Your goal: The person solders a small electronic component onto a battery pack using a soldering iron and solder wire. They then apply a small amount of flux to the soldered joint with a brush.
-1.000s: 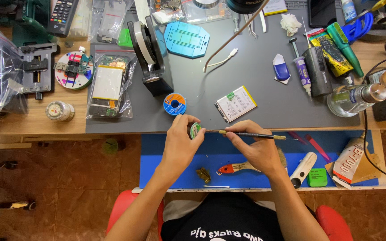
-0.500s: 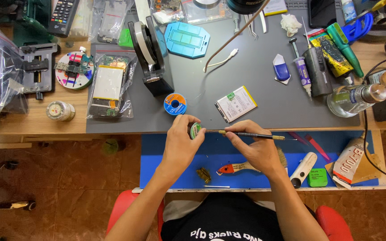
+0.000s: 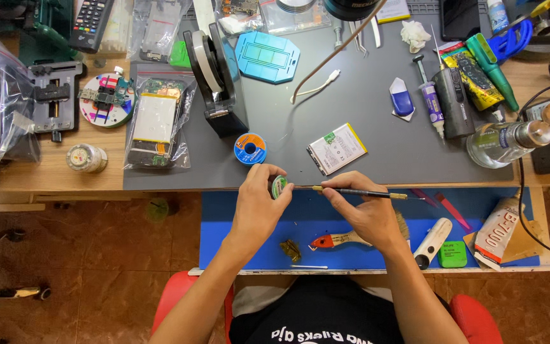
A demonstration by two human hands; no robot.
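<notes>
My left hand (image 3: 259,207) holds a small round green tin (image 3: 279,186) at the front edge of the grey mat (image 3: 364,102). My right hand (image 3: 367,213) grips a thin black tool (image 3: 358,191) like a pen, lying almost level, its tip touching the tin. Both hands hover over the blue shelf (image 3: 479,210) below the mat. A flat battery pack (image 3: 337,148) and a blue solder spool (image 3: 249,148) lie on the mat just behind my hands.
A tape dispenser (image 3: 214,76) stands left of centre. A bagged phone (image 3: 155,121) lies to the left. A brush (image 3: 345,240), a white cylinder (image 3: 433,242) and a green box (image 3: 453,254) lie on the blue shelf. A glass bottle (image 3: 507,141) lies at right.
</notes>
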